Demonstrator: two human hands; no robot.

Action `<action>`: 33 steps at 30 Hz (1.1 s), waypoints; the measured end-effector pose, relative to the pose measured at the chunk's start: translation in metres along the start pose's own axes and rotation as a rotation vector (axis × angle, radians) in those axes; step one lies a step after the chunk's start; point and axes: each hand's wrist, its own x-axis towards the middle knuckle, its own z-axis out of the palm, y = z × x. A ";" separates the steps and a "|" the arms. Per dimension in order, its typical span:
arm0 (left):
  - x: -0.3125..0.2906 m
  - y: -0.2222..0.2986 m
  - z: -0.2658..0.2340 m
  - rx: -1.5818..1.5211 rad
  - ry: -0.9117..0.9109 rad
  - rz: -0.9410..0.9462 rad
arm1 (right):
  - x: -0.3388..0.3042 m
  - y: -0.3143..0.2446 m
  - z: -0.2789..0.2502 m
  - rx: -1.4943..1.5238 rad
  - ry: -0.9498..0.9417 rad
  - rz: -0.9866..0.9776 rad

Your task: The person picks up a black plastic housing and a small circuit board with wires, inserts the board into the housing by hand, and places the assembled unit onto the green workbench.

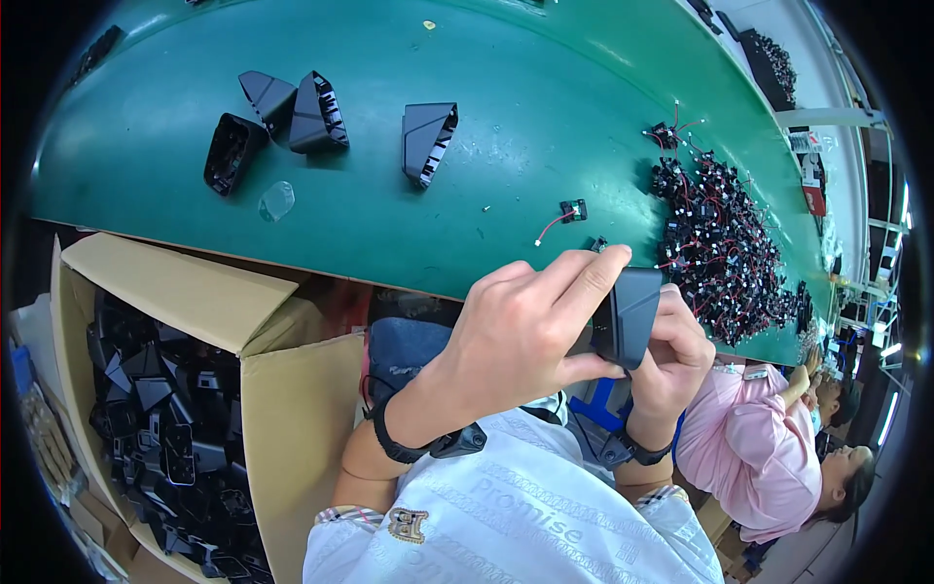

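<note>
Along the near edge of the long, glossy green table (545, 127), beside the mound of small black modules with red wires (725, 253), your left hand (530, 316) and right hand (678, 350) share the dark grey, wedge-shaped plastic housing (639, 316); to handle it well, press evenly on its outer walls and leave the dark side facing left uncovered. Your left hand reaches across, thumb and forefinger pinching the housing at opposite edges, while your right hand cups its right side with bent fingers, their exact contacts partly hidden.
</note>
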 end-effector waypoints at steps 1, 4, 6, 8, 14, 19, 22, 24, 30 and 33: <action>0.000 0.001 -0.001 -0.009 -0.008 -0.014 | 0.001 0.002 -0.002 -0.003 0.000 0.002; 0.001 0.007 -0.003 0.005 -0.020 -0.040 | 0.001 0.007 -0.003 0.156 -0.030 0.037; 0.001 0.009 -0.003 0.030 -0.025 -0.052 | 0.001 0.007 -0.003 0.172 -0.035 0.070; 0.002 0.010 0.000 0.095 0.072 -0.085 | 0.004 0.000 0.000 0.218 -0.030 0.131; 0.004 0.011 0.008 0.104 0.230 -0.075 | 0.009 0.009 0.003 0.454 -0.068 0.073; 0.001 0.014 0.006 0.162 0.241 -0.050 | 0.017 0.021 0.001 0.579 -0.191 0.054; -0.002 0.013 0.006 0.182 0.263 -0.070 | 0.018 0.024 0.002 0.515 -0.213 0.053; 0.000 0.012 0.004 0.126 0.255 -0.041 | 0.017 0.031 0.000 0.668 -0.206 0.206; -0.004 -0.013 -0.025 0.014 0.356 -0.215 | 0.047 0.045 -0.019 0.801 -0.083 0.376; 0.002 -0.032 -0.038 0.218 0.423 -0.125 | 0.120 0.024 -0.032 -0.028 -0.223 -0.114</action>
